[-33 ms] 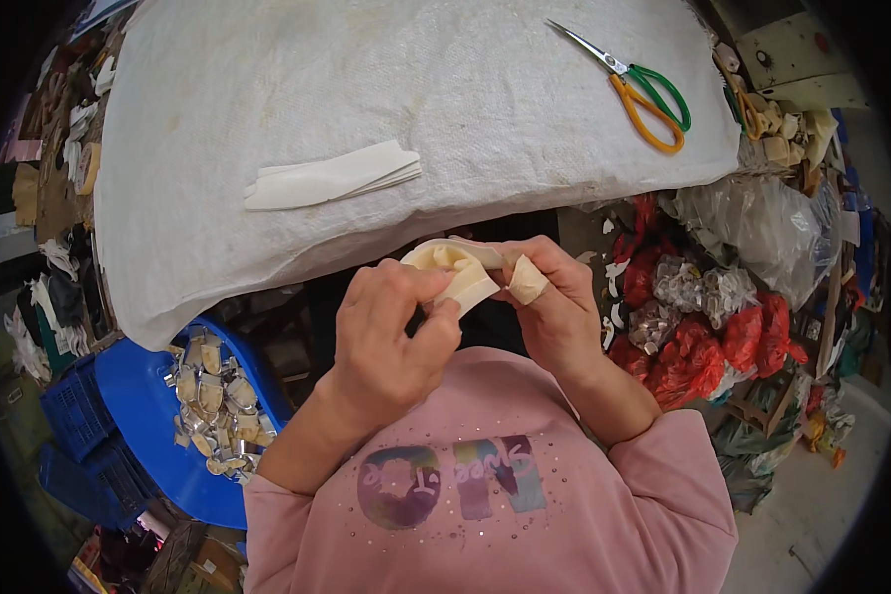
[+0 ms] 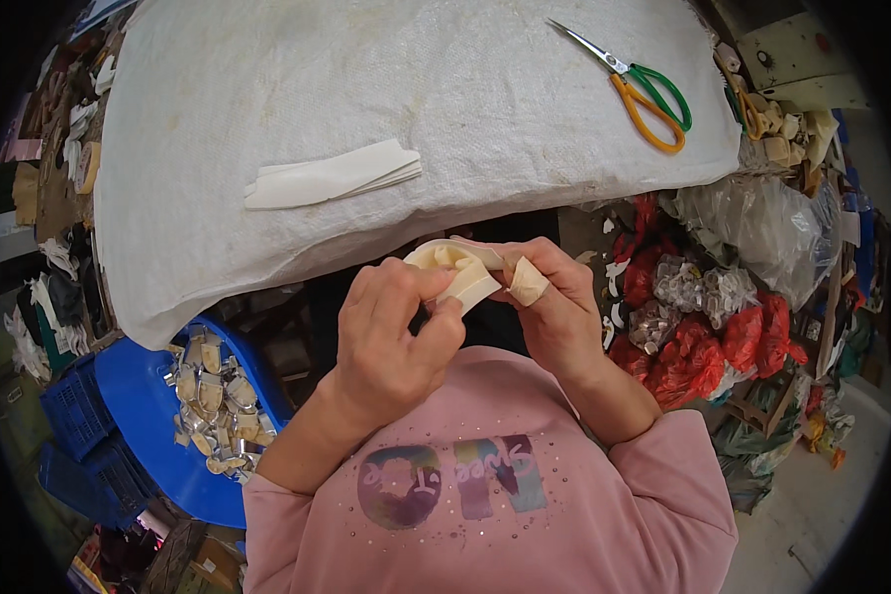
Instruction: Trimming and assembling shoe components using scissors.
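Observation:
Between my hands, just off the table's near edge, is a cream curved piece with a pale strip bent around its rim and a folded hollow inside. My left hand pinches its left side, thumb and index finger pressed on the hollow and the front face. The thumb and fingers of my right hand close on the strip's right end. Tan tape is wrapped around the right thumb. On the table lies a stack of white strips, beyond my left hand.
White woven sheeting covers the table. Scissors with one green and one orange handle lie at its far right. At lower left, a blue chair bears a pile of metal-and-cream pieces. Red plastic bags crowd the right side.

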Available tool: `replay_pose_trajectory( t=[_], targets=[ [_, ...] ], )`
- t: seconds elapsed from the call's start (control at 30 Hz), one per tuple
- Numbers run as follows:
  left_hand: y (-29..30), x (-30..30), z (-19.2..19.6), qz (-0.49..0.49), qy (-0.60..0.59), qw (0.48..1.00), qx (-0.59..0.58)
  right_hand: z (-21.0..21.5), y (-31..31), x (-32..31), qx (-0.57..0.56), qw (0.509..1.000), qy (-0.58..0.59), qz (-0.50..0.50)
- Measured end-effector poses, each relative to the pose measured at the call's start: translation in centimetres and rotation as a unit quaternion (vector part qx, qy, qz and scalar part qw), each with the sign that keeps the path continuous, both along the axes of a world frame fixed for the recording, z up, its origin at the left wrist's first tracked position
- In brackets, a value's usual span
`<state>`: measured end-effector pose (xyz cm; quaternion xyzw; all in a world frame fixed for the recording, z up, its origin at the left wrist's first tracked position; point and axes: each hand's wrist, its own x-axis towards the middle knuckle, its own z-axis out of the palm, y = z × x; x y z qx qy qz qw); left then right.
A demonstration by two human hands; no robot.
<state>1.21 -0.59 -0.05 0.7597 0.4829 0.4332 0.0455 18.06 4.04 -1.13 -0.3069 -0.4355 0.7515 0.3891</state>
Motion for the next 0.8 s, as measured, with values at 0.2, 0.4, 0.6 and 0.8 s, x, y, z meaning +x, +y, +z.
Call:
replay_pose_trajectory(
  t=[0.2, 0.4, 0.6, 0.8],
  targets=[
    [-0.1, 0.8, 0.1, 0.032, 0.006, 0.999, -0.005, 0.4, -0.5, -0.1, 0.011, 1.0, -0.023, -0.009],
    [0.1, 0.8, 0.2, 0.052, 0.066, 0.996, 0.0, 1.2, 0.3, -0.5, 0.146, 0.971, -0.186, 0.043],
    [-0.3, -0.5, -0.9, 0.039, -0.028, 0.998, -0.046, 1.3, 2.4, 0.5, 0.154, 0.966, -0.171, 0.113],
    [-0.5, 0.1, -1.4, -0.079, -0.216, 0.97, -0.075, -0.1, 4.7, 0.7, -0.019, 0.975, -0.022, 0.22]
  ],
)
